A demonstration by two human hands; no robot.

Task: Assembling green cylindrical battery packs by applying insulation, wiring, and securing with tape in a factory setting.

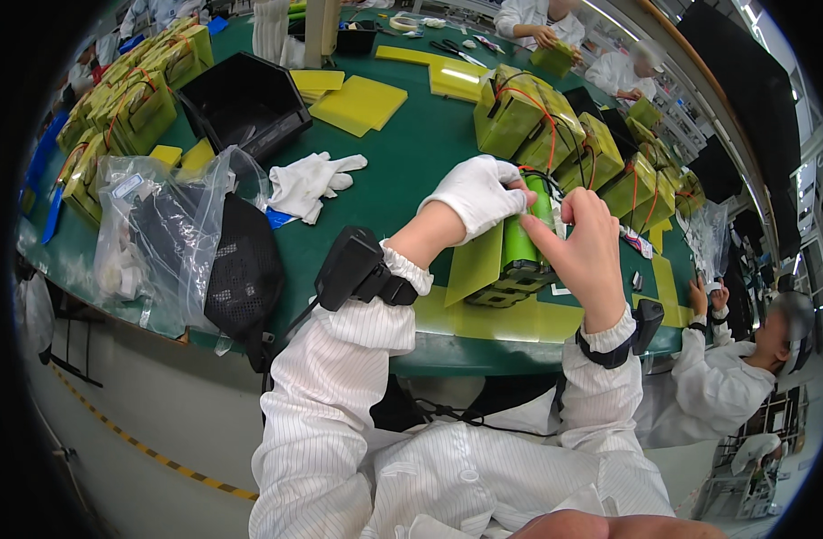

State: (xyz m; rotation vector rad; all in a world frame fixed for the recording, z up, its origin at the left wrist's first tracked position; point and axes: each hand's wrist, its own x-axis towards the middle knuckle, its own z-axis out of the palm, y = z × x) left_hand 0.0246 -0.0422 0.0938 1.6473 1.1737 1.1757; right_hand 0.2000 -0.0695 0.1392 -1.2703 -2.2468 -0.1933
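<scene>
A battery pack [519, 242] of bright green cylindrical cells with a black cell holder at its near end stands in front of me. My left hand [480, 196], in a white glove with bare fingertips, is closed on the pack's far left part. My bare right hand [588, 247] is at its right side. The right thumb reaches onto the green cells, with the index finger bent and apart from it. A yellow sheet [476, 268] leans along the pack's left side. Red and black wires [546, 180] run by the far end, partly hidden by my fingers.
Wrapped yellow-green packs [510, 117] with wires stand behind and right; more [142, 99] are far left. A black bin [245, 103], white glove [313, 184], plastic bag [160, 234] and black mesh pouch [245, 269] lie left. Scissors [461, 52] lie far back. Co-workers sit around the green table [367, 251].
</scene>
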